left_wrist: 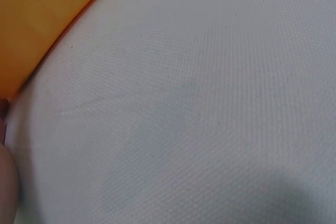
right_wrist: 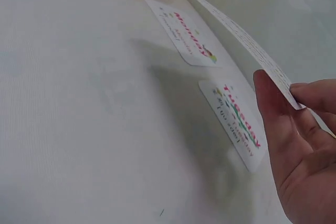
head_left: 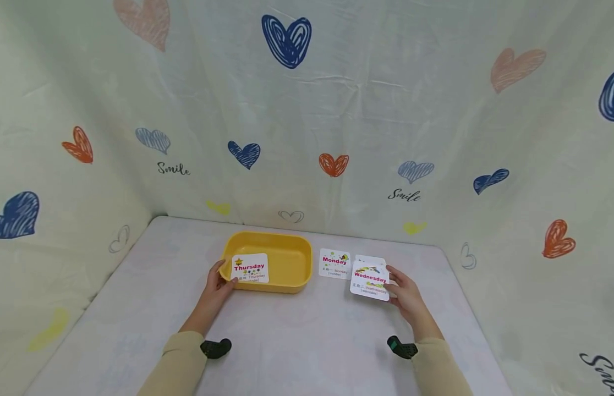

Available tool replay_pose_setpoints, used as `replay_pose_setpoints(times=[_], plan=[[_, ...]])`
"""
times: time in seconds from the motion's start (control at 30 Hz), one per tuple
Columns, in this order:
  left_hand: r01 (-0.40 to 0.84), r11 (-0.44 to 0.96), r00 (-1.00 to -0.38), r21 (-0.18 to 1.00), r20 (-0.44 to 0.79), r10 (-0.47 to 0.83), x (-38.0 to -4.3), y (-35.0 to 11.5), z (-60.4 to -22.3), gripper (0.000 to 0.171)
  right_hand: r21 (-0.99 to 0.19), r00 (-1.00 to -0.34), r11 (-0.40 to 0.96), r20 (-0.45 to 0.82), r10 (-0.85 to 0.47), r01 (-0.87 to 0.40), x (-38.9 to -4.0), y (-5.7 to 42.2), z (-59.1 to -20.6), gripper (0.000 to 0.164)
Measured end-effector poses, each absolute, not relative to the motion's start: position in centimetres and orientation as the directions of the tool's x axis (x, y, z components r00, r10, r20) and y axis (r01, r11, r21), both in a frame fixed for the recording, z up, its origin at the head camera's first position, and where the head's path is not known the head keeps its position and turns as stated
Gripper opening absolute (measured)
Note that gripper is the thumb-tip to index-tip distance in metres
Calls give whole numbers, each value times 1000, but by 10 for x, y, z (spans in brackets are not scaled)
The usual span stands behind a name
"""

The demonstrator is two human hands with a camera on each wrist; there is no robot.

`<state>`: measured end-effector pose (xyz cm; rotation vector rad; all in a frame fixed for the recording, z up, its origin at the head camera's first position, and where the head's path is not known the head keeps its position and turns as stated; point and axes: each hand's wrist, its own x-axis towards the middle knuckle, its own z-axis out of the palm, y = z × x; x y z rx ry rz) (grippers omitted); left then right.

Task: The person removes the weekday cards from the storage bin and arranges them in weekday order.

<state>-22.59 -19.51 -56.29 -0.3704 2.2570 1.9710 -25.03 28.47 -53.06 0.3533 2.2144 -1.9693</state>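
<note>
A yellow tray (head_left: 291,261) sits towards the back of the table, and my left hand (head_left: 215,286) grips its left front corner, thumb at the front rim. Inside the tray at the left lies a card printed Thursday (head_left: 250,268). My right hand (head_left: 407,297) pinches the right edge of a Wednesday card (head_left: 369,279). In the right wrist view this card is raised off the table and tilted, casting a shadow. A Tuesday card (right_wrist: 236,124) lies flat below it, mostly covered in the head view. To its left is a flat Monday card (head_left: 335,264).
A white cloth (head_left: 297,341) covers the table. Curtains with printed hearts (head_left: 287,110) hang behind the table and along its sides. Both wrists wear a dark band (head_left: 215,348).
</note>
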Motion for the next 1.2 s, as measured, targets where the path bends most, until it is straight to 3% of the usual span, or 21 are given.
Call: replay_pose_setpoints(times=[0.27, 0.53, 0.77, 1.03, 1.2], plan=[[-262, 111, -962, 959, -251, -106, -226, -194, -562, 77, -960, -958, 42, -271, 93, 276, -245, 298, -542, 57], [-257, 114, -963, 960, -245, -113, -226, -194, -564, 77, -952, -932, -28, -306, 195, 306, -242, 307, -551, 49], [-269, 112, -960, 957, -256, -116, -225, -192, -562, 76, -946, -912, -116, -324, 252, 304, -243, 316, -558, 52], [-281, 124, -957, 952, -267, -115, -225, -193, -561, 77, -948, -922, -47, -317, 224, 314, -254, 329, -554, 73], [-281, 124, -957, 952, -267, -117, -228, -194, -564, 76, -948, -928, 24, -305, 214, 317, -263, 337, -549, 76]])
